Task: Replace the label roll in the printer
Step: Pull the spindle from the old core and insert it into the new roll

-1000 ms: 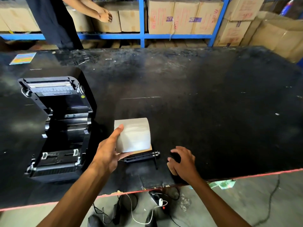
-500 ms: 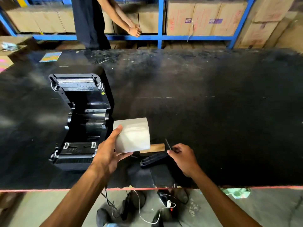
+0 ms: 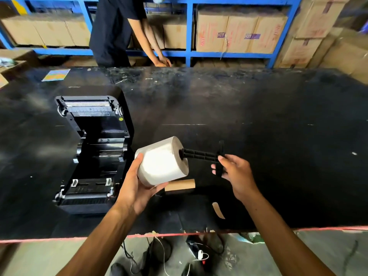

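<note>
My left hand (image 3: 137,188) holds a full white label roll (image 3: 162,161) lifted above the table, its core end facing right. My right hand (image 3: 237,174) grips a black plastic spindle (image 3: 201,155) by its end flange, and the spindle's tip sits at the roll's core hole. The black label printer (image 3: 91,152) stands to the left with its lid swung open and its roll bay bare. An empty brown cardboard core (image 3: 180,184) lies on the table just below the roll.
The black table (image 3: 258,120) has a red front edge. A coloured card (image 3: 56,75) lies at its far left. A person in dark clothes (image 3: 117,30) bends at blue shelves of cardboard boxes (image 3: 239,30) behind. Cables lie on the floor below.
My left hand lifted the roll off the table and turned its core to the right. My right hand picked up the spindle and brought its tip to the core hole.
</note>
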A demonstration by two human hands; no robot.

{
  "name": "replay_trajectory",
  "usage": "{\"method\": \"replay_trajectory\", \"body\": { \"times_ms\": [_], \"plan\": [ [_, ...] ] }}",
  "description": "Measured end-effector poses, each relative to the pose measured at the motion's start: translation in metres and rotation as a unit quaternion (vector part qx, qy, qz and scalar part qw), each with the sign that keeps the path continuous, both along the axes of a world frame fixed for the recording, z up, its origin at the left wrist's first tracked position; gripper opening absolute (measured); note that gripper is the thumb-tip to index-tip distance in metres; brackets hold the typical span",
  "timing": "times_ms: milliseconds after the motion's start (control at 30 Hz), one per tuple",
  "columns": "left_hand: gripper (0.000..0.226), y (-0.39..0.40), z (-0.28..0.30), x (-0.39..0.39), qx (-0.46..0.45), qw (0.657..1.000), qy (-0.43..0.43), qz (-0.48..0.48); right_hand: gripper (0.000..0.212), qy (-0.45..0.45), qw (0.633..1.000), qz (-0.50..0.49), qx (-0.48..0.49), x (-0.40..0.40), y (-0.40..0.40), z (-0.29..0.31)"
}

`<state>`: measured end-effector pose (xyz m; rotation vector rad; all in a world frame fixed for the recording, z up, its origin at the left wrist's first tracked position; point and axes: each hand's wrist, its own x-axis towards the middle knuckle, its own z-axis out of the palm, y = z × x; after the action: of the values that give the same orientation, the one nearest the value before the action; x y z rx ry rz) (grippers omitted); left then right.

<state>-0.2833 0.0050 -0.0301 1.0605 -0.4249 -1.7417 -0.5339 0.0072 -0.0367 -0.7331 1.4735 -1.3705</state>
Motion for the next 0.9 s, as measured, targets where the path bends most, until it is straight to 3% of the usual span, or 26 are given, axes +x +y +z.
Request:
{"method": "replay_trajectory", "body": {
  "times_ms": [267,467,767,900],
  "plan": [
    [0.065,-0.004,0.01,-0.005,-0.014,1.0,-0.011,-0.005,0.021,0.175,0.972,-0.037,-0.154,0.004,0.005,0.021],
    [0.037,-0.003,0.022,-0.009,-0.046,0.998,-0.053,0.002,0.035,0.333,0.916,0.036,-0.22,0.026,0.007,0.029],
    [0.04,0.005,0.043,-0.021,-0.061,0.986,-0.148,0.039,0.036,0.187,0.971,0.091,-0.115,0.077,0.016,0.027],
    [0.036,0.007,0.051,-0.019,-0.071,0.984,-0.157,0.041,0.053,0.115,0.982,0.121,-0.089,0.081,0.015,0.046]
  ]
}}
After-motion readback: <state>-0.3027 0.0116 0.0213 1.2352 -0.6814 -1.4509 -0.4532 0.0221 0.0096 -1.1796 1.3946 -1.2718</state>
